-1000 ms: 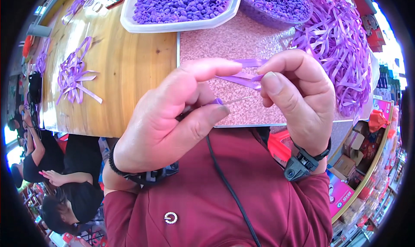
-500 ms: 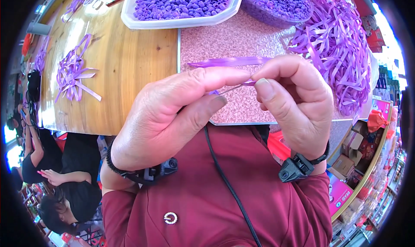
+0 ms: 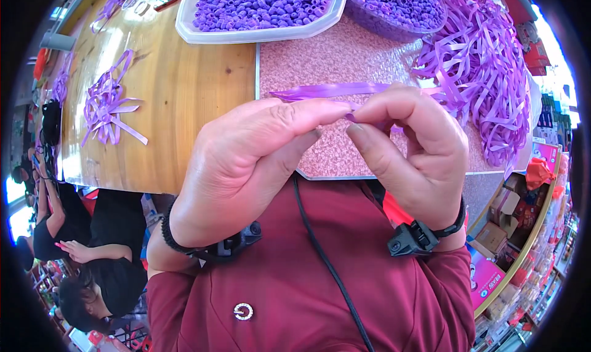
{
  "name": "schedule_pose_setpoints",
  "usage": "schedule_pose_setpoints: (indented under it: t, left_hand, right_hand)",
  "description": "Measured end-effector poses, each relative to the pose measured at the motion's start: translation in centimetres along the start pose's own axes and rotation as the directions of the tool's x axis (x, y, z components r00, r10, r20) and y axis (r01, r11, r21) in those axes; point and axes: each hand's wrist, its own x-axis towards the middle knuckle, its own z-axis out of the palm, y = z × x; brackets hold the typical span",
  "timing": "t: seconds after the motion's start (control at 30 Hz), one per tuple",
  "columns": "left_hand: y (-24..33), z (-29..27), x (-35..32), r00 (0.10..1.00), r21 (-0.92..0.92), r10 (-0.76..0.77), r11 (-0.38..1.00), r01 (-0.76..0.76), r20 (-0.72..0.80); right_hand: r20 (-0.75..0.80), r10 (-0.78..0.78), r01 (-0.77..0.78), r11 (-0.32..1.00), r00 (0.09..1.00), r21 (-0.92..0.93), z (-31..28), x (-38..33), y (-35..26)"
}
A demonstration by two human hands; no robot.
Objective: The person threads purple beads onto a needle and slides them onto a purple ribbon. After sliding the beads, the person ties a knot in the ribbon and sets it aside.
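Observation:
My right hand (image 3: 415, 152) is closed in a pinch, a narrow purple ribbon (image 3: 349, 116) between its thumb and index finger. Beside it, my left hand (image 3: 246, 149) is curled, its index fingertip meeting the ribbon at the right hand's fingertips. The thin needle-like rod seen earlier at the left thumb is now hidden by the fingers. Behind both hands a loop of the purple ribbon (image 3: 332, 90) stretches sideways above the pink speckled tabletop (image 3: 326, 62).
A white tub (image 3: 265, 36) of purple beads and a clear round bowl (image 3: 394, 28) of beads stand at the back. Heaped purple ribbons (image 3: 474, 75) cover the right side. A ribbon bundle (image 3: 108, 109) lies on the wooden tabletop (image 3: 178, 105). Another person (image 3: 111, 272) is at the left.
My right hand has shifted slightly left, bringing its fingertips against the left index finger. The thin rod that showed between the hands is out of sight.

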Motion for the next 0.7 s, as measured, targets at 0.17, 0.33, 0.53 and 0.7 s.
schedule_pose_setpoints:
  t: [0.17, 0.33, 0.53, 0.7]
  left_hand:
    - [-0.5, 0.5, -0.3, 0.998, -0.01, -0.018, 1.0, 0.018, -0.06]
    - [-1.1, 0.5, -0.4, 0.996, -0.031, -0.005, 1.0, 0.002, -0.086]
    - [-0.4, -0.5, -1.1, 0.957, -0.204, -0.29, 0.937, 0.284, 0.004]
    - [-0.3, -0.4, -1.2, 0.964, -0.213, -0.264, 0.943, 0.256, -0.008]
  right_hand:
    - [-0.001, -0.24, 0.236, 0.957, 0.971, -0.166, 0.7, 0.2, 0.7]
    - [-0.027, -0.24, 0.232, 0.959, 0.97, -0.161, 0.9, 0.2, 0.9]
    - [-0.004, -0.283, 0.278, 0.946, 0.959, -0.168, 0.8, 0.3, 1.1]
    - [-0.01, -0.31, 0.305, 0.94, 0.951, -0.152, 0.8, 0.2, 1.4]
